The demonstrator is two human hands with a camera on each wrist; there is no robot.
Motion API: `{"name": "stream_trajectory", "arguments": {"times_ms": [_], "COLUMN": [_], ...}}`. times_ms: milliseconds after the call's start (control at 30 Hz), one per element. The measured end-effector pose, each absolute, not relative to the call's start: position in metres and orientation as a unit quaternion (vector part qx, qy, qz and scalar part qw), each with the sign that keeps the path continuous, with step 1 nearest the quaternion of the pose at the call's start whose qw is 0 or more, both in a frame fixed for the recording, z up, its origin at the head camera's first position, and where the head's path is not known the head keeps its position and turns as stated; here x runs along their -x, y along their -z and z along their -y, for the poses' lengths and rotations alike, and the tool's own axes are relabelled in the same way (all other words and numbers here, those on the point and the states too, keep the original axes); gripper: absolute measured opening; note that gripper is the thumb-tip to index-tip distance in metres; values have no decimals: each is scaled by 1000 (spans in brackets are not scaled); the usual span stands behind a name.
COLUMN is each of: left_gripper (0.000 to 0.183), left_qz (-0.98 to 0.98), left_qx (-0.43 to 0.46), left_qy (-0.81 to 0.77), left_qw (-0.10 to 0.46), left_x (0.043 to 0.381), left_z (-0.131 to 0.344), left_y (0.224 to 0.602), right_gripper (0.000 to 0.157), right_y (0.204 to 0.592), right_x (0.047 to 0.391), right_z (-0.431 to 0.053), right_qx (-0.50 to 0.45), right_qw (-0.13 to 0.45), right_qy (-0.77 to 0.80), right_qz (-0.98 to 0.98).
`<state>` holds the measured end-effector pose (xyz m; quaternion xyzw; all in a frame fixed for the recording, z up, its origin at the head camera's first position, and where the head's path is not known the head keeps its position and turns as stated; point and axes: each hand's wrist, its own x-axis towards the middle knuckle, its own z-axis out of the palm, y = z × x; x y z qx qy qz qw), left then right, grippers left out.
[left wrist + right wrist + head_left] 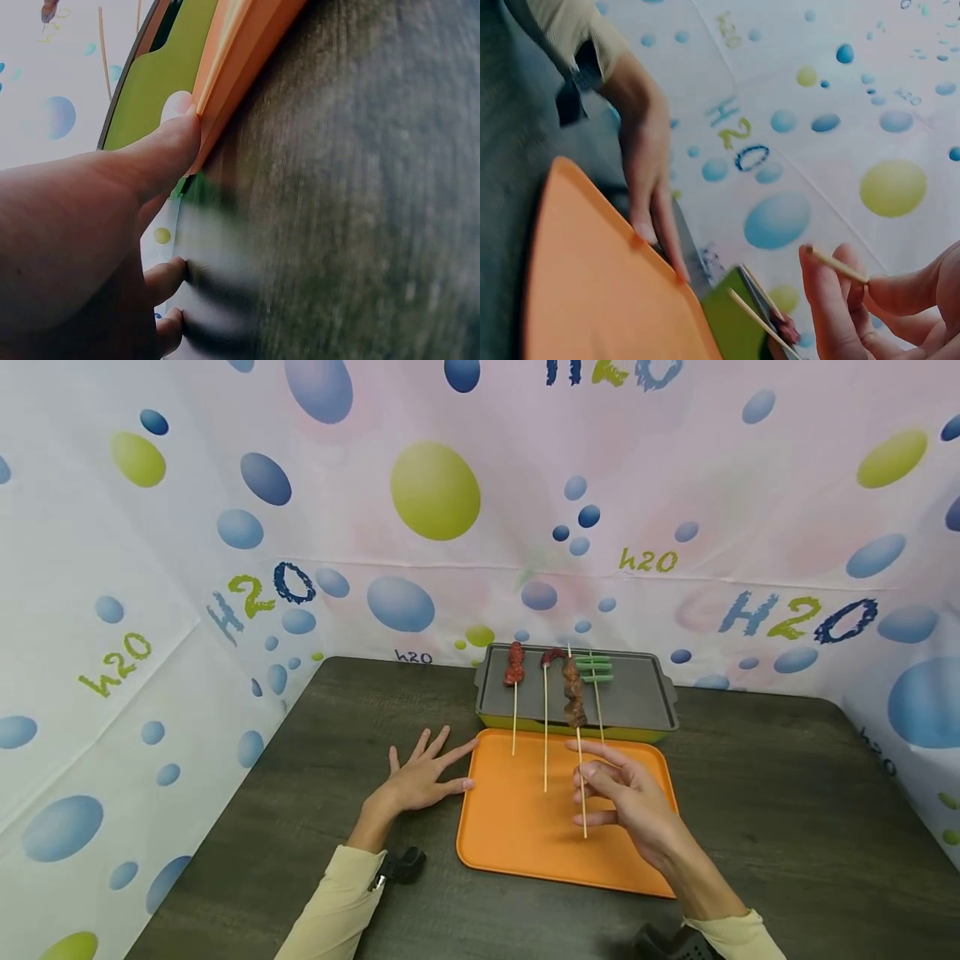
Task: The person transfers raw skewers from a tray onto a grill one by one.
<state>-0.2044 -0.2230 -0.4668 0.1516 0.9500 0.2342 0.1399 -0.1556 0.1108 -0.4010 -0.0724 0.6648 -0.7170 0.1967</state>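
Note:
My right hand point(637, 797) pinches the bare stick of a brown meat skewer point(573, 697) between thumb and fingers, above the orange tray point(517, 839). The meat end points away and overlaps the grey griddle pan point(637, 693) in the head view. In the right wrist view the stick's blunt end point(836, 264) shows past the fingers. My left hand point(418, 781) lies with spread fingers at the tray's left edge. Its thumb point(169, 142) touches the tray rim in the left wrist view, and its other fingertips are down on the table.
On the griddle lie a red meat skewer point(515, 667), a skewer with a curved dark-red piece point(553, 655) and a skewer of green pieces point(595, 670). Their sticks reach over the tray. A patterned curtain point(435, 577) hangs behind the dark table point(780, 793).

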Motion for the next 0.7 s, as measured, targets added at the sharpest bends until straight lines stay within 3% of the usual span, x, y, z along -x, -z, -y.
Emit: {"name": "stream_trajectory", "arguments": {"times_ms": [333, 700], "left_gripper": [69, 70], "left_qz": [-949, -947], "left_qx": [-151, -157], "left_qy": [-240, -248], "left_qw": [135, 132], "left_x": [202, 200], "left_z": [223, 222], "left_y": [465, 464], "right_gripper": [49, 52], "right_y": [404, 420], "right_x": [179, 210], "right_z": [-148, -170], "right_qx": [61, -16], "right_qw": [125, 75], "right_qy": [700, 715], "right_qz": [-700, -695]}}
